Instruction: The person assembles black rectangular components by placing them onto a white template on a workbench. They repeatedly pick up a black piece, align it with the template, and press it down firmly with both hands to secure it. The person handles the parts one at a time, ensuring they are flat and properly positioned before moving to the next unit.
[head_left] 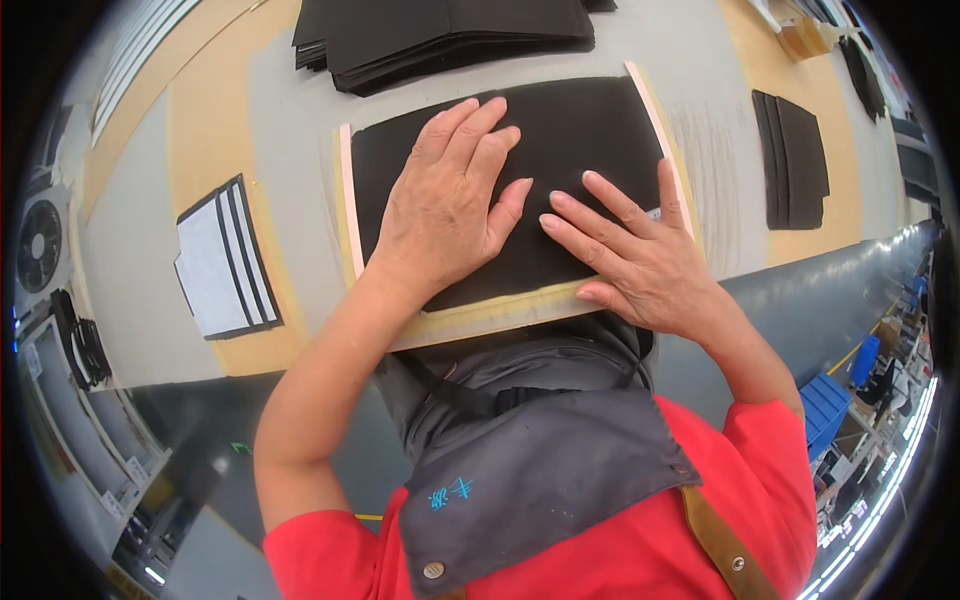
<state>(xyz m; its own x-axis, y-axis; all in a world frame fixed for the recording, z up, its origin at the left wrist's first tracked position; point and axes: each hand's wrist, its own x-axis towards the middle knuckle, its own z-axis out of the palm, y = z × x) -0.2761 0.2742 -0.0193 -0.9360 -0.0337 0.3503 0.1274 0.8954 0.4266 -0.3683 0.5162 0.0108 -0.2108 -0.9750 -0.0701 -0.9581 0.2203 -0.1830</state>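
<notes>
A flat black panel (570, 130) lies on the table in front of me, with a pale pink strip (350, 200) along its left side and another pale strip (655, 115) along its right. My left hand (450, 190) rests on the panel's left half, palm down, its fingers stretched toward the far edge. Over the lower right part lies my right hand (640, 245), fingers spread, with one fingertip by the right strip. A small whitish spot on the panel shows between the right hand's fingers. Neither hand grips anything. Both hands cover parts of the panel.
A thick stack of black sheets (460, 40) stands beyond the panel. To the left lies a white and black layered piece (228, 262); to the right, a black layered piece (797, 160). A fan (40, 245) is at the far left. Blue crates (825, 410) stand off to the right.
</notes>
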